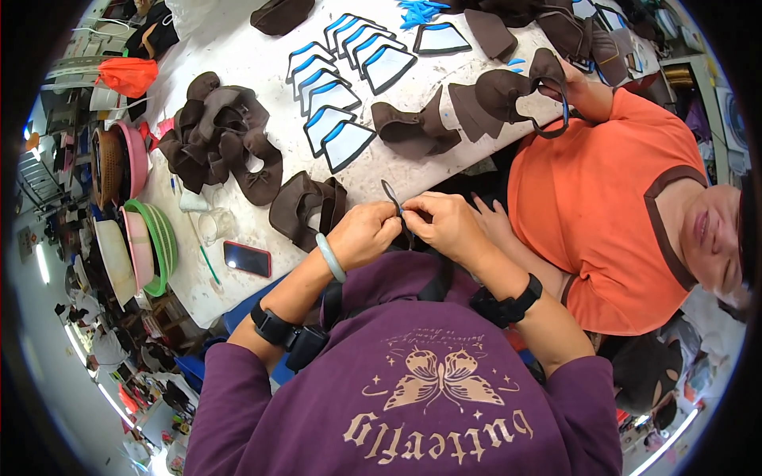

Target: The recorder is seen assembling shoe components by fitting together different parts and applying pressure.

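My left hand [363,232] and my right hand [446,224] meet in front of my chest, both pinching a thin dark strap [393,197] that loops up between the fingertips. A pale green bangle [330,257] circles my left wrist, and black bands sit on both forearms. Just left of my hands lies a folded brown fabric piece [305,206] at the table's [246,63] near edge. A co-worker in an orange shirt [591,198] sits at my right, one hand holding a brown piece with a dark loop [548,95].
Several blue-edged black-and-white panels [341,79] lie in rows mid-table. A heap of brown fabric pieces [218,139] sits to the left, more at the far right. A phone [247,259], a clear cup [211,225] and stacked bowls [151,246] sit near the left edge.
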Demonstrator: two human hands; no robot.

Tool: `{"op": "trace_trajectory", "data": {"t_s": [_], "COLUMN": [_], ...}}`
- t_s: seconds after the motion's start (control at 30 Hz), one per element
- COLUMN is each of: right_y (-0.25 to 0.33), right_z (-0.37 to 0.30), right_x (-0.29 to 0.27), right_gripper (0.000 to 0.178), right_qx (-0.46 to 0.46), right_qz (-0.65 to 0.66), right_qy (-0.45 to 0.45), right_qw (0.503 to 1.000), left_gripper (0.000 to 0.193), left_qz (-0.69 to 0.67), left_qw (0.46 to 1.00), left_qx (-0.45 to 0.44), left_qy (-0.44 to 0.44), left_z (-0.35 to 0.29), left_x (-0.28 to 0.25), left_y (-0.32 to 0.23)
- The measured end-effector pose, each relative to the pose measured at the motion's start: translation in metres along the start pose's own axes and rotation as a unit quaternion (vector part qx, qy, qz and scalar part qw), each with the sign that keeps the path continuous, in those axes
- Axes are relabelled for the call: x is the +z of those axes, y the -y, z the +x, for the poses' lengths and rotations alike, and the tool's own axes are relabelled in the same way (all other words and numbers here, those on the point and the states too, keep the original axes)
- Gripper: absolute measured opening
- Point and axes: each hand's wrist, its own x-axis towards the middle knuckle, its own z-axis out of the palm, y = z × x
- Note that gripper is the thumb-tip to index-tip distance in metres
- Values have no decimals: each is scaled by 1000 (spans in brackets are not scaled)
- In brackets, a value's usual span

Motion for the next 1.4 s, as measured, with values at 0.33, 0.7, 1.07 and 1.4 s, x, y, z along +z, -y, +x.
{"op": "trace_trajectory", "data": {"t_s": [0.33,0.7,1.07,1.4], "right_y": [-5,-8,-5,-6], "right_z": [3,1,0,0], "right_x": [3,7,0,2], "right_gripper": [12,8,14,14], "right_qx": [-166,-196,-134,-148], "right_qz": [-105,-147,-106,-139], "right_qy": [-15,12,50,76], "right_qw": [980,969,984,976], "left_gripper": [22,26,24,23], "left_qz": [13,-3,-62,-58], "left_qw": [1000,1000,998,998], "left_qx": [-22,-10,11,-7], "left_qy": [-18,4,9,30], "left_z": [-5,-7,-12,-16], "left_x": [-11,-9,-1,1], "left_y": [-6,-2,11,10]}}
